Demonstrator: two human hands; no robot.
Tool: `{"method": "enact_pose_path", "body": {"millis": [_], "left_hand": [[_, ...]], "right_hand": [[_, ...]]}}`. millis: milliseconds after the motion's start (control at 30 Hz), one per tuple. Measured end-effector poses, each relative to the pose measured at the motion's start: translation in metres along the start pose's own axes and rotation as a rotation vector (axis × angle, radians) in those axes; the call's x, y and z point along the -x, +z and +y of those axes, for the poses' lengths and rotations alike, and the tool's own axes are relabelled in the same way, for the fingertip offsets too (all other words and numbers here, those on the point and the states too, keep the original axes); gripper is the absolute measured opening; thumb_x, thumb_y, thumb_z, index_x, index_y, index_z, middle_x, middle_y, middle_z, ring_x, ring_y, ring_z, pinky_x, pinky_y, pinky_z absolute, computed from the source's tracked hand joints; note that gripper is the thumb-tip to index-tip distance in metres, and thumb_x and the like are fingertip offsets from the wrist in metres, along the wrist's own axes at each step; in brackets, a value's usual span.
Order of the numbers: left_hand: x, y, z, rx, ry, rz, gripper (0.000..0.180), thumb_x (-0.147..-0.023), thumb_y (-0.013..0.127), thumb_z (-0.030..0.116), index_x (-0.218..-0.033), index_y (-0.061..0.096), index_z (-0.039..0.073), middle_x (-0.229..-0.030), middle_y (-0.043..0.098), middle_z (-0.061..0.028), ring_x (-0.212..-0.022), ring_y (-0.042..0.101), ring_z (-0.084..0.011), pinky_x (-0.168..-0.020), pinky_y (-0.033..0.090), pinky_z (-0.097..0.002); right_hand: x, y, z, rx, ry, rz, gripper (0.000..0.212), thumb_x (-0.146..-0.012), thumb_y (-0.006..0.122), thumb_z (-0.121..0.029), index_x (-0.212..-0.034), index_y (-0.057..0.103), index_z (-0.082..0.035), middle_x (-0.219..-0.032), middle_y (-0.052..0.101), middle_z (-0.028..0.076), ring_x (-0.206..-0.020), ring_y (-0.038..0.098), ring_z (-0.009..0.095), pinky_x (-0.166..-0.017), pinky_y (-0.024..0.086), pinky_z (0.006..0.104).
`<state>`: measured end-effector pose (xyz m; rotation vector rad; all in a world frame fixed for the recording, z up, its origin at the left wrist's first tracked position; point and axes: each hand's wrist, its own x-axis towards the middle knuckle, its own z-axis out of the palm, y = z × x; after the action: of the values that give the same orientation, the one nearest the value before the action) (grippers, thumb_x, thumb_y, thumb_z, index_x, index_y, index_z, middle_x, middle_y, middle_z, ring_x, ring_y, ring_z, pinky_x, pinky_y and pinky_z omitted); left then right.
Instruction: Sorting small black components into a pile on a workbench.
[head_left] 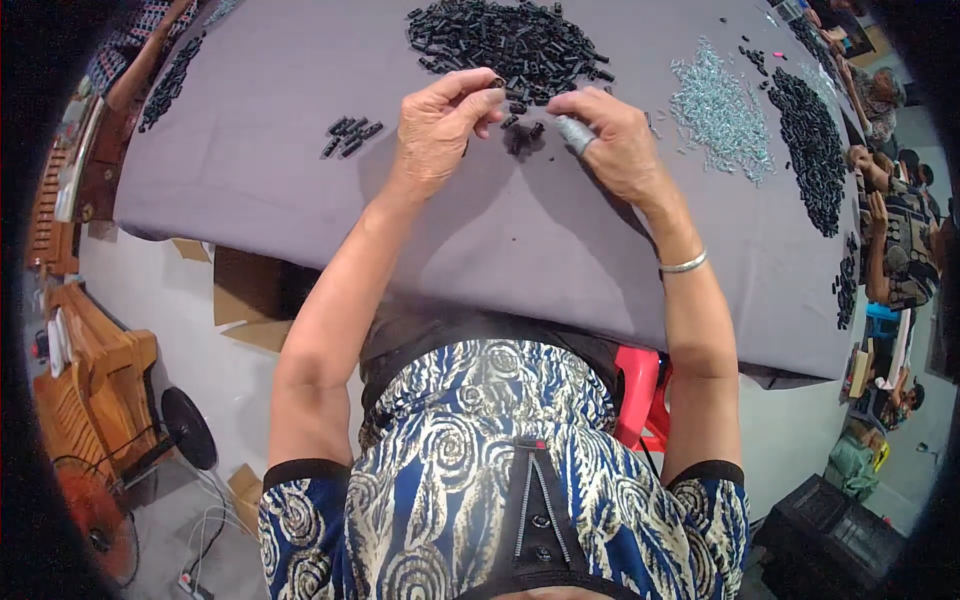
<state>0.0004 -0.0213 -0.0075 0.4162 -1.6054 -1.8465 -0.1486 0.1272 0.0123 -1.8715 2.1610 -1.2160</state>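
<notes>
My left hand (438, 130) is closed in a pinch on a small black part (498, 84), just at the near edge of a large pile of black parts (500, 38). To its right, my right hand (618, 145) has its thumb and forefinger together, with grey tape (575, 133) wrapped on a digit. Whether anything sits between those fingertips is hidden. A small clump of dark bits (522, 138) lies on the cloth between my hands. Left of my left hand rests a little group of black cylindrical parts (350, 134).
A grey-purple cloth (470, 240) covers the table. Right of my right hand spreads a heap of small shiny pieces (722, 115), with black parts (806, 150) beyond it. Another person's arm (140, 65) shows at the far left. Several people sit at the right.
</notes>
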Motion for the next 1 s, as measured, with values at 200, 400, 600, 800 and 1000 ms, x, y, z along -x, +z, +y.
{"method": "enact_pose_path", "body": {"millis": [200, 400, 600, 800, 1000], "left_hand": [[0.003, 0.004, 0.002, -0.027, -0.023, -0.004, 0.023, -0.086, 0.066, 0.008, -0.107, 0.064, -0.001, -0.081, 0.065, -0.0047, -0.068, 0.06, -0.0089, -0.06, 0.05, -0.0217], [0.006, 0.003, 0.0, -0.115, -0.06, -0.105, 0.021, -0.087, 0.064, 0.009, -0.105, 0.065, 0.0, -0.077, 0.065, -0.0022, -0.068, 0.06, -0.0067, -0.059, 0.048, -0.0199], [0.009, 0.008, 0.002, -0.15, -0.077, -0.184, 0.018, -0.087, 0.064, 0.009, -0.103, 0.067, 0.001, -0.077, 0.063, -0.001, -0.068, 0.059, -0.0062, -0.059, 0.047, -0.0196], [0.011, 0.01, 0.006, -0.149, -0.088, -0.215, 0.018, -0.086, 0.065, 0.008, -0.103, 0.067, 0.0, -0.082, 0.062, 0.0006, -0.07, 0.058, -0.0058, -0.06, 0.047, -0.0198], [0.011, 0.01, 0.001, -0.137, -0.076, -0.233, 0.018, -0.086, 0.065, 0.009, -0.101, 0.067, 0.0, -0.08, 0.062, 0.0007, -0.069, 0.058, -0.0057, -0.06, 0.047, -0.0204]], "right_hand": [[0.0, 0.012, -0.003, 0.303, -0.153, -0.121, 0.034, -0.068, 0.052, 0.007, -0.096, 0.063, -0.007, -0.087, 0.056, 0.007, -0.086, 0.053, 0.028, -0.077, 0.048, 0.037], [-0.003, 0.014, -0.002, 0.223, -0.161, -0.049, 0.026, -0.066, 0.055, 0.006, -0.088, 0.062, -0.006, -0.081, 0.057, 0.008, -0.082, 0.055, 0.03, -0.072, 0.049, 0.0374], [-0.001, 0.0, 0.005, -0.525, 0.242, -0.058, 0.013, -0.085, 0.067, -0.01, -0.094, 0.061, -0.002, -0.083, 0.06, -0.002, -0.08, 0.061, 0.008, -0.065, 0.049, 0.0228], [-0.002, -0.003, -0.006, -0.734, 0.374, -0.082, 0.013, -0.088, 0.063, -0.014, -0.095, 0.061, -0.004, -0.084, 0.061, 0.0, -0.078, 0.06, 0.008, -0.063, 0.048, 0.0209], [-0.004, 0.001, -0.01, -0.79, 0.4, -0.086, 0.014, -0.09, 0.061, -0.016, -0.096, 0.06, -0.003, -0.082, 0.059, 0.001, -0.071, 0.056, 0.007, -0.062, 0.046, 0.0209]]}}
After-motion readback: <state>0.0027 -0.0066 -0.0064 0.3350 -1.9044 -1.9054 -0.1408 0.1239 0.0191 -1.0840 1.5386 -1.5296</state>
